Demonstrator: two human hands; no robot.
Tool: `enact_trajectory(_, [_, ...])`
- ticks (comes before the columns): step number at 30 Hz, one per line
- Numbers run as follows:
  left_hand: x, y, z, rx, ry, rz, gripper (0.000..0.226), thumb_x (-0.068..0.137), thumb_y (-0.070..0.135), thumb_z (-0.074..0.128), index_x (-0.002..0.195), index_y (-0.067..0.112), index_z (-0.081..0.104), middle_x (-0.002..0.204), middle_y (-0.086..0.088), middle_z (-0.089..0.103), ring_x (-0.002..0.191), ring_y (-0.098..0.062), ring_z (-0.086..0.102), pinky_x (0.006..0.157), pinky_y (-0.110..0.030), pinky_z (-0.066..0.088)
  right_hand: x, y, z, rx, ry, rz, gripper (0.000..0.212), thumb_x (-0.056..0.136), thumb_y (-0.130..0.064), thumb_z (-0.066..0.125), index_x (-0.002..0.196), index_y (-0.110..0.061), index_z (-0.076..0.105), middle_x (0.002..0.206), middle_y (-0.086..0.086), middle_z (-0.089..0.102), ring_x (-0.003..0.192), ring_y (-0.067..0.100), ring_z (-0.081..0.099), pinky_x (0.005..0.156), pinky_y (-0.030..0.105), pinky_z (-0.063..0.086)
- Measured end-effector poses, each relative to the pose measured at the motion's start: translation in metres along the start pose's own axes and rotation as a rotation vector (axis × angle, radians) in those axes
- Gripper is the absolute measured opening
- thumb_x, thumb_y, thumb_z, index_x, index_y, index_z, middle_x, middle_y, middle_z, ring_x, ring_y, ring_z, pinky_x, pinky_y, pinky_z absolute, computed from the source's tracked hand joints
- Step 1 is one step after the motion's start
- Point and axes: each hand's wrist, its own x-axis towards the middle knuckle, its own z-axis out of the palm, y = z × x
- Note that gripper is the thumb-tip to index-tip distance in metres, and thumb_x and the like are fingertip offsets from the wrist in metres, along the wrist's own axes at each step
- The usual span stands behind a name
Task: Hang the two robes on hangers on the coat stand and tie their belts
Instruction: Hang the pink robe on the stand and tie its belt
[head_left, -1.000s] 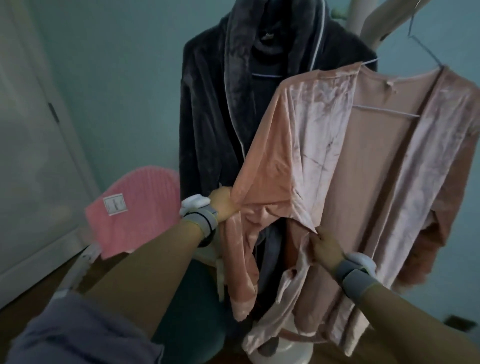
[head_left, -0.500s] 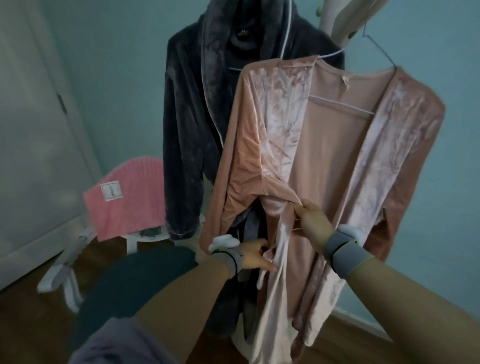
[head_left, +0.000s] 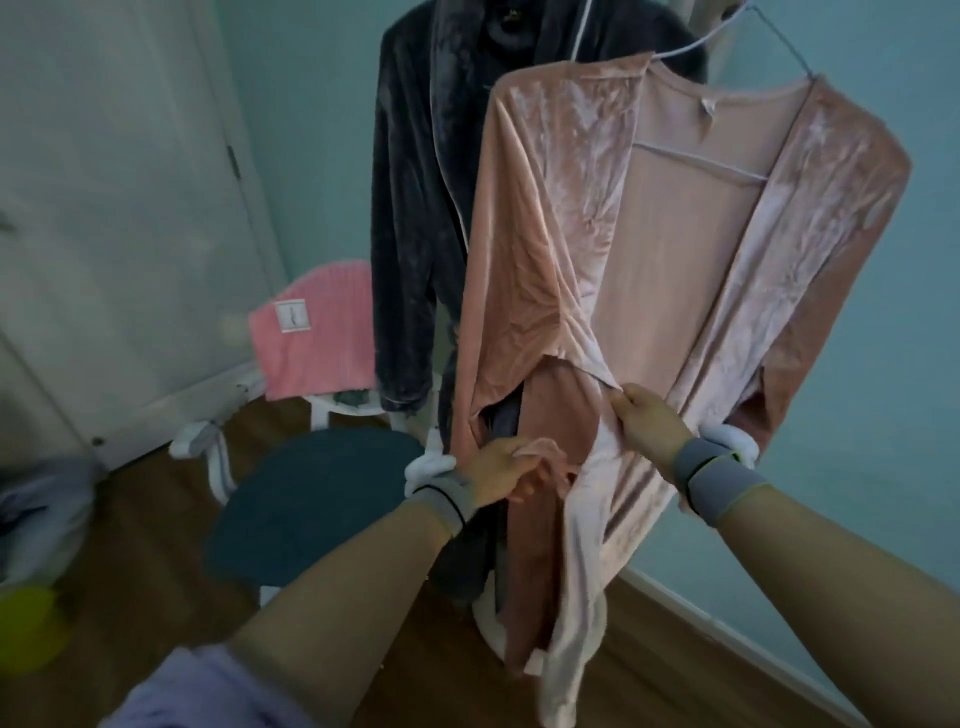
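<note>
A pink velvet robe (head_left: 675, 270) hangs open on a thin wire hanger (head_left: 701, 161) from the coat stand (head_left: 727, 21) at the top. Behind it to the left hangs a dark grey plush robe (head_left: 415, 208) with light piping. My right hand (head_left: 649, 426) pinches the pink robe's left front edge at waist height. My left hand (head_left: 504, 467) is lower and to the left, closed on a bunched piece of pink fabric, either belt or sleeve end. The pink robe's front hangs apart, and a pale strip of it trails down to the floor.
A dark teal round stool (head_left: 311, 499) stands just left of the robes. Behind it a white chair (head_left: 218, 441) carries a pink ribbed cloth (head_left: 317, 338). A white wardrobe door (head_left: 114, 208) fills the left side. The turquoise wall (head_left: 883, 364) is close on the right.
My left hand dropped from the pink robe's raised sleeve to waist height and closed on pink fabric near the front. My right hand kept its pinch on the front edge. The view shifted.
</note>
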Motion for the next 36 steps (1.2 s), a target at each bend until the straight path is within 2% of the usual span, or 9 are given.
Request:
enact_trajectory(4, [-0.003,0.020,-0.012,-0.263,0.079,-0.008,0.023,0.098,0.023,0.038,0.108,0.019,0.058,0.114,-0.009,0.057,0.074,-0.022,0.062,0.068,-0.024,0.054,-0.002,0.004,0.008,0.014,-0.026,-0.037,0.017,0.092,-0.014,0.048,0.075,-0.014,0.047,0.070,0.006,0.049,0.073,0.024,0.047,0.072,0.036,0.043])
enact_trajectory(9, [0.006,0.037,-0.015,-0.337,0.155,0.054,0.020,0.095,0.014,0.042,0.095,0.010,0.062,0.079,-0.015,0.058,0.057,-0.017,0.058,0.049,-0.018,0.053,-0.016,-0.004,0.023,0.182,-0.337,-0.092,0.033,0.083,0.003,0.058,0.109,-0.017,0.049,0.084,-0.004,0.053,0.066,0.015,0.052,0.049,0.012,0.044])
enact_trajectory(13, [0.009,0.049,-0.014,-0.332,0.099,0.155,0.026,0.091,0.001,0.043,0.074,0.008,0.061,0.059,-0.005,0.063,0.050,-0.009,0.060,0.052,-0.015,0.052,-0.016,-0.005,0.041,0.120,-0.319,-0.057,0.021,0.093,0.000,0.046,0.077,-0.011,0.055,0.064,0.000,0.057,0.046,0.003,0.056,0.050,0.016,0.045])
enact_trajectory(18, [0.014,0.033,-0.023,-0.072,0.151,0.130,0.028,0.082,-0.003,0.059,0.082,0.023,0.048,0.091,-0.007,0.056,0.082,-0.018,0.053,0.068,-0.027,0.046,-0.009,-0.016,0.022,0.371,-0.120,0.009,0.035,0.096,0.000,0.035,0.070,-0.012,0.055,0.032,-0.005,0.055,0.028,-0.001,0.048,0.037,0.012,0.042])
enact_trajectory(21, [0.022,0.008,-0.016,0.232,0.030,0.017,0.038,0.082,0.015,0.067,0.116,0.016,0.049,0.117,-0.011,0.055,0.108,-0.024,0.054,0.087,-0.032,0.042,-0.011,-0.029,0.004,0.551,-0.103,0.053,0.036,0.093,0.003,0.032,0.065,-0.007,0.052,0.033,-0.001,0.056,0.027,0.004,0.048,0.038,0.017,0.039])
enact_trajectory(23, [0.026,-0.001,-0.003,0.196,-0.023,0.017,0.048,0.084,0.024,0.066,0.127,0.015,0.048,0.126,-0.007,0.055,0.118,-0.021,0.053,0.093,-0.027,0.041,-0.013,-0.038,-0.004,0.615,-0.119,0.044,0.035,0.093,0.000,0.032,0.063,-0.006,0.050,0.035,0.000,0.056,0.029,0.008,0.048,0.044,0.023,0.035])
enact_trajectory(28, [0.038,0.006,0.027,0.072,-0.036,0.073,0.012,0.092,0.027,0.053,0.084,0.018,0.054,0.094,-0.008,0.052,0.082,-0.017,0.048,0.067,-0.024,0.035,-0.018,-0.042,-0.027,0.622,-0.042,0.052,0.032,0.095,-0.008,0.035,0.066,-0.009,0.049,0.038,-0.002,0.055,0.036,0.013,0.049,0.044,0.022,0.034])
enact_trajectory(33, [0.045,0.018,0.024,-0.241,-0.075,-0.037,0.013,0.093,0.030,0.050,0.101,0.029,0.059,0.112,-0.007,0.055,0.109,-0.027,0.053,0.095,-0.042,0.042,-0.011,-0.002,-0.036,0.530,0.102,0.103,0.019,0.080,0.008,0.049,0.096,0.002,0.059,0.075,0.014,0.056,0.071,0.026,0.055,0.053,0.021,0.050])
enact_trajectory(36, [0.048,0.024,0.021,-0.297,-0.108,0.002,0.014,0.096,0.026,0.046,0.091,0.027,0.060,0.093,-0.003,0.059,0.083,-0.013,0.062,0.085,-0.036,0.042,-0.020,0.023,0.000,0.117,-0.129,0.154,0.062,0.055,-0.023,0.084,0.105,0.002,0.058,0.094,0.011,0.062,0.091,0.025,0.058,0.077,0.025,0.049])
